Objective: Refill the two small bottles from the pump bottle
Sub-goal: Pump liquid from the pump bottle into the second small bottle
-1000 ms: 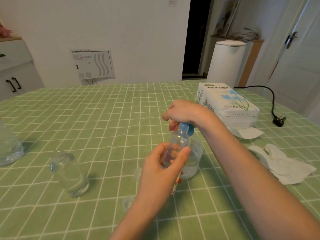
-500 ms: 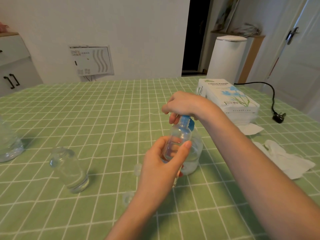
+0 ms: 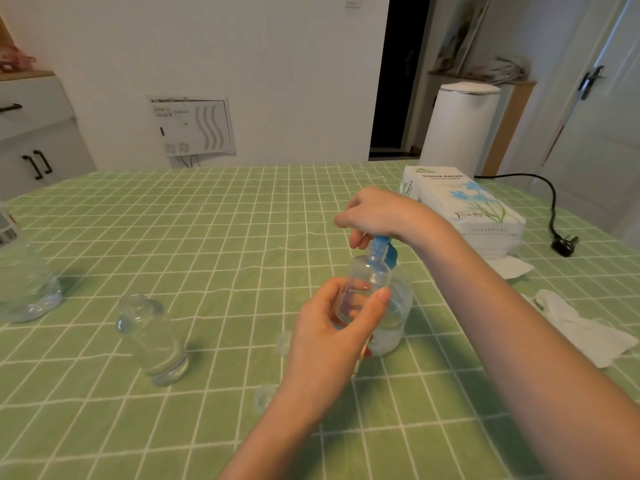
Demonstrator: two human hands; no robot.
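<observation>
My left hand (image 3: pixel 332 327) grips a small clear bottle (image 3: pixel 367 278), holding it up with its mouth under the blue nozzle of the pump bottle (image 3: pixel 398 313). The pump bottle stands on the table just behind the small one. My right hand (image 3: pixel 374 213) rests on top of the blue pump head (image 3: pixel 382 244), fingers curled over it. A second small clear bottle (image 3: pixel 152 337) stands uncapped at the left on the green checked tablecloth. Two small clear caps (image 3: pixel 282 342) (image 3: pixel 265 396) lie on the cloth near my left wrist.
A large clear plastic bottle (image 3: pixel 20 271) stands at the far left edge. A tissue paper pack (image 3: pixel 460 206) lies at the back right, with crumpled white tissues (image 3: pixel 581 330) in front of it. A black power cord and plug (image 3: pixel 562 245) lies at the right.
Both hands and the bottles hold nearly the same pose. My right hand has stayed on the pump head with only slight movement.
</observation>
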